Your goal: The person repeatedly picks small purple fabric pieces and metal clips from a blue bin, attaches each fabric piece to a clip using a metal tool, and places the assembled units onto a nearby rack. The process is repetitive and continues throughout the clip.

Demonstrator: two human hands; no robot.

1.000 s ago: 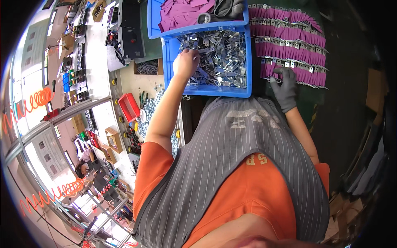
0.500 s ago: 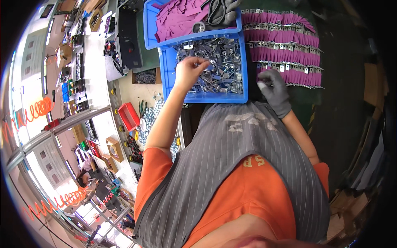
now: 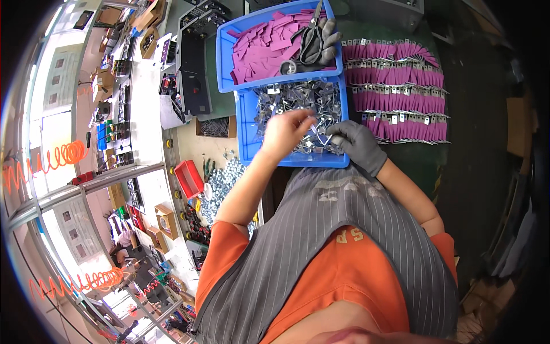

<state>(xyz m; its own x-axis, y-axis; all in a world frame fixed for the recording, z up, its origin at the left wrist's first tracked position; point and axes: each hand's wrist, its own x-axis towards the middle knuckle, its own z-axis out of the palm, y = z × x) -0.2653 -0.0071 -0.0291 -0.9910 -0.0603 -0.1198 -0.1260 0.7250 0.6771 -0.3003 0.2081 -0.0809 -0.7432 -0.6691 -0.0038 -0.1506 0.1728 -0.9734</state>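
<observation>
Meeting spot: thin, bright silvery metal piece (image 3: 322,139) at the fingertips, over the near right part of the rectangular blue plastic box (image 3: 246,123); presumably worked there so a dropped part lands inside.
Bare left hand (image 3: 286,133): fingers bunched toward that piece; blurred, grip cannot be told.
Grey-gloved right hand (image 3: 360,147): over the box's right edge, thumb and fingers curled in beside the piece; firm hold not certain.
Metal heap: small silvery brackets (image 3: 292,94) fill the box; near edge beside the grey pinstriped apron (image 3: 309,223), likely for short reach.
Upper bin: blue plastic bin (image 3: 224,57) overlaps the box's far edge, probably keeping flat purple strips (image 3: 266,46) handy; black-handled scissors (image 3: 312,43) and grey fabric glove (image 3: 328,45) at its right edge.
Bench rows: four overlapping rows of purple strips with metal ends (image 3: 401,129), right of the box on the dark green bench (image 3: 395,156); overlap likely saves room.
</observation>
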